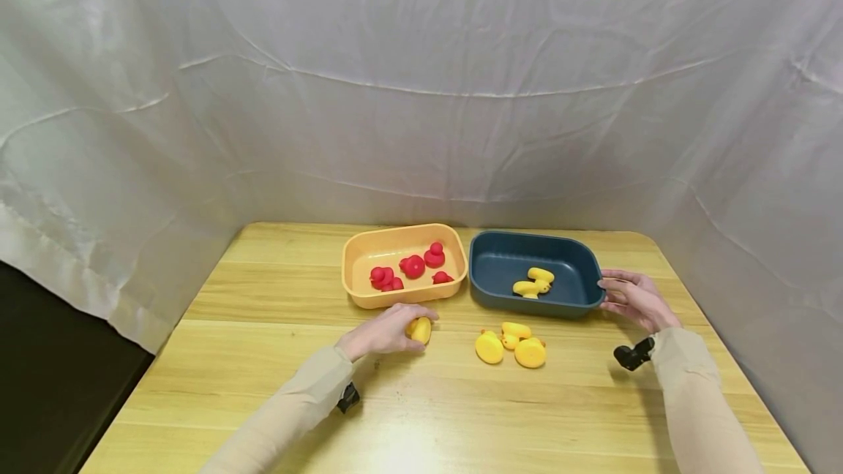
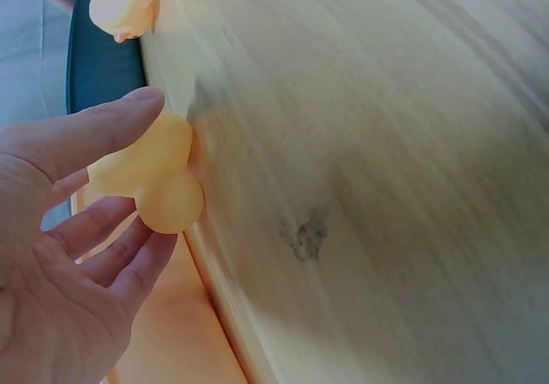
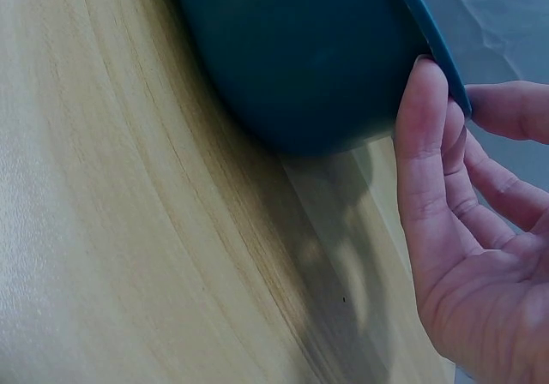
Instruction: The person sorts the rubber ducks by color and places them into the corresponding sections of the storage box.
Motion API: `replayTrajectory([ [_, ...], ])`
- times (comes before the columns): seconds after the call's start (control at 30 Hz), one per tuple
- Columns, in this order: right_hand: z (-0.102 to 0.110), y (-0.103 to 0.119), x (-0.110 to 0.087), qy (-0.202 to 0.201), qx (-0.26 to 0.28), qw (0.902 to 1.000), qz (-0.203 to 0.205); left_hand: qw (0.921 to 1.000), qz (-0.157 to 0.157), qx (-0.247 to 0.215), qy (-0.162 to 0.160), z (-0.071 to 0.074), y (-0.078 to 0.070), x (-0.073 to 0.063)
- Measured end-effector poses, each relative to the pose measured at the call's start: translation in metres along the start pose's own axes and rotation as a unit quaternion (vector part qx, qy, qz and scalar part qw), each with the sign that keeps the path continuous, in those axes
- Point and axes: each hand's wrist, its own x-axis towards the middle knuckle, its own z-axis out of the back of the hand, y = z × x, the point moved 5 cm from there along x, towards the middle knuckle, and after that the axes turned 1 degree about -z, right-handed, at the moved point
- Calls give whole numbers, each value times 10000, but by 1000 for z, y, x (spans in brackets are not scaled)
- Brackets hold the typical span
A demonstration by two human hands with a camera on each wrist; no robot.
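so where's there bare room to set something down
Bare wooden tabletop lies left of the rounded orange plastic tray and in front of the three loose yellow toy ducks. It's crowded between that tray and the rounded dark-blue plastic tray, and where the left hand holds another duck.

Head view downward, wrist views close; blue tray (image 1: pixel 568 278)

The left hand (image 1: pixel 388 329) holds a smooth yellow toy duck (image 1: pixel 422 330); the right hand (image 1: pixel 637 298) pinches an upright dark-blue, rounded-rectangular tray (image 1: pixel 494 269).
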Motion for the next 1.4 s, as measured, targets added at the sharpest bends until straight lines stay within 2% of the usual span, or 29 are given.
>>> replayTrajectory([
  [0.23, 0, 0, 0, 36, 76, 10000, 19, 10000, -50, -70, -44, 0, -1, 1],
  [0.47, 1, 0, 0, 2, -108, 9999, 29, 9999, 62, -136, -62, 3, -3, 1],
  [0.7, 1, 0, 0, 18, -19, 10000, 44, 9990, 5, -347, -279, 10, -7, 2],
  [0.93, -1, 0, -1, 25, -6, 10000, 86, 9984, -34, -295, -478, 15, -10, 5],
  [1.4, 0, 0, -1, 39, 44, 9999, 81, 9936, -60, -701, -881, 27, -19, 12],
])
